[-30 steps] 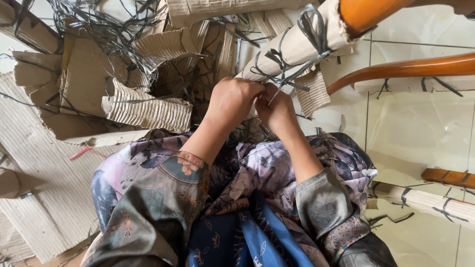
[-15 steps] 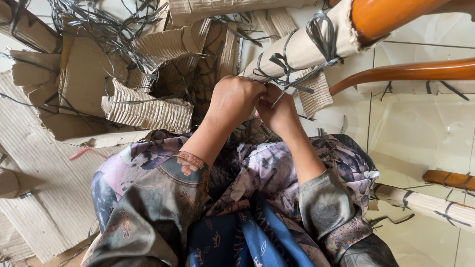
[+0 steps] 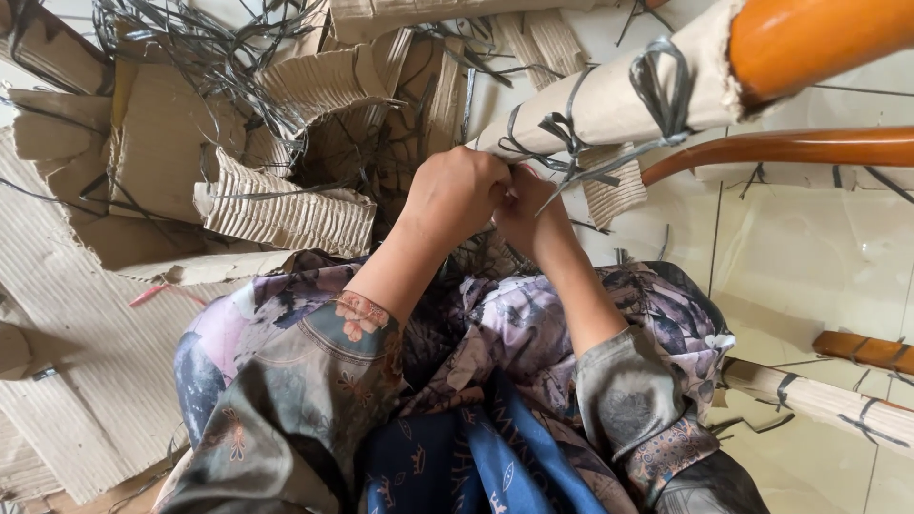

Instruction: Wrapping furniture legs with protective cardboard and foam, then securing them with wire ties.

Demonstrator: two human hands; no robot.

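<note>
Both hands, left hand [image 3: 455, 193] and right hand [image 3: 524, 211], are pinching the grey plastic strap [image 3: 571, 143] around the brown cardboard-wrapped wooden bar [image 3: 619, 100], and gentle pulling seems best.

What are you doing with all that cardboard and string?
A person is working with both hands close together at a grey strap tied around a cardboard wrap on an orange wooden furniture part. The left hand and the right hand are bunched at the knot, so what the fingers grip is hidden. Torn corrugated cardboard pieces and loose grey straps lie piled on the tiled floor in front.
</note>
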